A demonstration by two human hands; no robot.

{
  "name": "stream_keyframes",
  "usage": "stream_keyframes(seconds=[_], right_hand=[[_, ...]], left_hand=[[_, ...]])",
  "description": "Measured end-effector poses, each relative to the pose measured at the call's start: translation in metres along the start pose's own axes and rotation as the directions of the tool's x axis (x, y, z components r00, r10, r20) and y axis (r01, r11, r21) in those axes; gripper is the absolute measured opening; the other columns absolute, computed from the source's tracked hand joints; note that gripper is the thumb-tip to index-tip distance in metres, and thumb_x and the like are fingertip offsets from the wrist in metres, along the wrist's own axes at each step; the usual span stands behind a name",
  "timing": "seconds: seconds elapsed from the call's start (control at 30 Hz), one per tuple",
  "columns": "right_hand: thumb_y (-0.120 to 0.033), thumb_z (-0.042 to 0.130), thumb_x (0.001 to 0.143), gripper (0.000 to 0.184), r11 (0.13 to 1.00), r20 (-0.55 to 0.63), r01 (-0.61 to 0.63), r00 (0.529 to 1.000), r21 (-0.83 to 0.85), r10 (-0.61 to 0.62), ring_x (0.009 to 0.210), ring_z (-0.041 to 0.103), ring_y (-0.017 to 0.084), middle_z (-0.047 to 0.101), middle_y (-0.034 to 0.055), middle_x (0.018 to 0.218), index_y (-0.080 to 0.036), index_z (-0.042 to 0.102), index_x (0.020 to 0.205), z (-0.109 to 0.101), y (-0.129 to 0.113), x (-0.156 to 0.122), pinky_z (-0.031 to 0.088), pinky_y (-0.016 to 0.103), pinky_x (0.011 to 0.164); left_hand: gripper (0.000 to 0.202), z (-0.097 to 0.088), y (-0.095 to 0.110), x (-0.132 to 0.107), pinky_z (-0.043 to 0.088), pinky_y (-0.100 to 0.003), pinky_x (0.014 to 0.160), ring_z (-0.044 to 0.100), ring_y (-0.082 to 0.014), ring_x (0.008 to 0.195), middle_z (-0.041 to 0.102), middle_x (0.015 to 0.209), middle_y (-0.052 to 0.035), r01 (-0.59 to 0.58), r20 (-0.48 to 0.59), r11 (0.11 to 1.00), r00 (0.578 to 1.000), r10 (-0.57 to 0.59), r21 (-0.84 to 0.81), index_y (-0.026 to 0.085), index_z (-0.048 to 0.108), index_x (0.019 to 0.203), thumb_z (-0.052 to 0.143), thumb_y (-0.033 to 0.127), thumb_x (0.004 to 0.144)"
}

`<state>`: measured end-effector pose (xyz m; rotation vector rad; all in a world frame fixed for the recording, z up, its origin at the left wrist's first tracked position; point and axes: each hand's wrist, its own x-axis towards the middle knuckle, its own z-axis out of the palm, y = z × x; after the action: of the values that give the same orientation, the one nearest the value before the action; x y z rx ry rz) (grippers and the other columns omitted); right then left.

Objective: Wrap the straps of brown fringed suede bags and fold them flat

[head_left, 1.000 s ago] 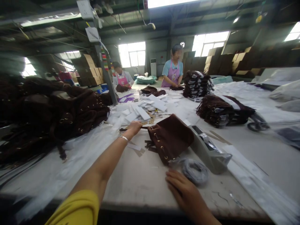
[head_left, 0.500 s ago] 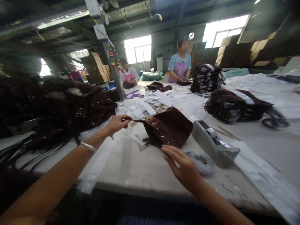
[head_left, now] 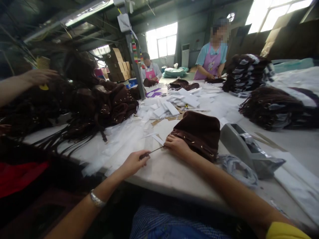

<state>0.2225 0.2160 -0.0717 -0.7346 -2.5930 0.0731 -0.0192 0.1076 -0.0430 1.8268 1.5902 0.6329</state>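
Bag (head_left: 199, 129): 1 pc, brown, gold eyelets (head_left: 202, 146); on table (head_left: 159, 179), ctr, just left of tape disp. (head_left: 239, 142).
Cord (head_left: 157, 150): 1 length, thin, dark; runs btwn L hand & bag's left edge; looks taut.
L hand (head_left: 132, 163): fingers narrow, pinching cord, near-left, apart from bag.
R hand (head_left: 178, 146): fingers curled at bag's left edge, where cord leaves; whether gripping cord or bag, can't tell.
Handling (judged): pull even, in line w/ cord, no jerks; R hand best set at cord's exit, so bag won't slide or crumple.
Nearby: grey coil (head_left: 250, 176), near-right; white pads (head_left: 171, 108), far; bag pile (head_left: 109, 103), left; co-worker's hand (head_left: 37, 77), far left.
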Motion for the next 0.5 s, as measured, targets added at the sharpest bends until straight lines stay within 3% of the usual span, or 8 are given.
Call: stream_keyframes(seconds=[0.1,0.27,0.4,0.5], right_hand=[[-0.027,0.054,0.096,0.02,0.996,0.006,-0.083,0.996,-0.04,0.083,0.099,0.054,0.021,0.065,0.009,0.095,-0.019,0.071,0.092,0.006,-0.001,-0.003,0.042,0.03,0.082],[-0.019,0.055,0.094,0.017,0.99,0.032,-0.132,0.991,-0.041,0.133,0.105,0.056,0.023,0.068,0.0089,0.1,-0.019,0.072,0.097,0.012,-0.006,-0.007,0.044,0.034,0.087],[-0.022,0.057,0.093,0.035,0.99,-0.109,0.017,0.994,0.137,-0.002,0.12,0.055,0.025,0.065,0.0111,0.123,-0.02,0.06,0.128,0.009,-0.022,-0.012,0.035,0.046,0.109],[-0.035,0.06,0.093,0.048,0.901,-0.175,0.168,0.979,0.399,-0.105,0.125,0.054,0.024,0.06,0.0117,0.133,-0.021,0.052,0.138,0.01,-0.042,-0.013,0.039,0.044,0.11]], left_hand=[[0.042,0.0,-0.004,-0.013,0.055,-0.026,0.059,0.069,-0.0179,0.072,0.073,0.096,-0.0065,0.039,-0.119,0.996,0.992,-0.047,-0.074,0.018,0.063,0.12,0.056,0.041,0.086],[0.034,0.008,-0.006,-0.026,0.061,-0.03,0.069,0.071,-0.0176,0.075,0.07,0.108,-0.0063,0.027,-0.335,0.977,0.937,-0.099,-0.213,0.019,0.069,0.106,0.065,0.044,0.083],[0.04,0.023,-0.005,-0.032,0.061,-0.03,0.065,0.071,-0.0196,0.081,0.066,0.113,-0.0092,-0.003,-0.401,0.945,0.906,-0.136,-0.326,0.018,0.071,0.109,0.068,0.046,0.081],[0.045,0.036,0.005,-0.032,0.06,-0.029,0.066,0.071,-0.0201,0.08,0.071,0.098,-0.0065,0.056,-0.357,0.908,0.908,-0.22,-0.416,0.017,0.066,0.112,0.074,0.043,0.076]])
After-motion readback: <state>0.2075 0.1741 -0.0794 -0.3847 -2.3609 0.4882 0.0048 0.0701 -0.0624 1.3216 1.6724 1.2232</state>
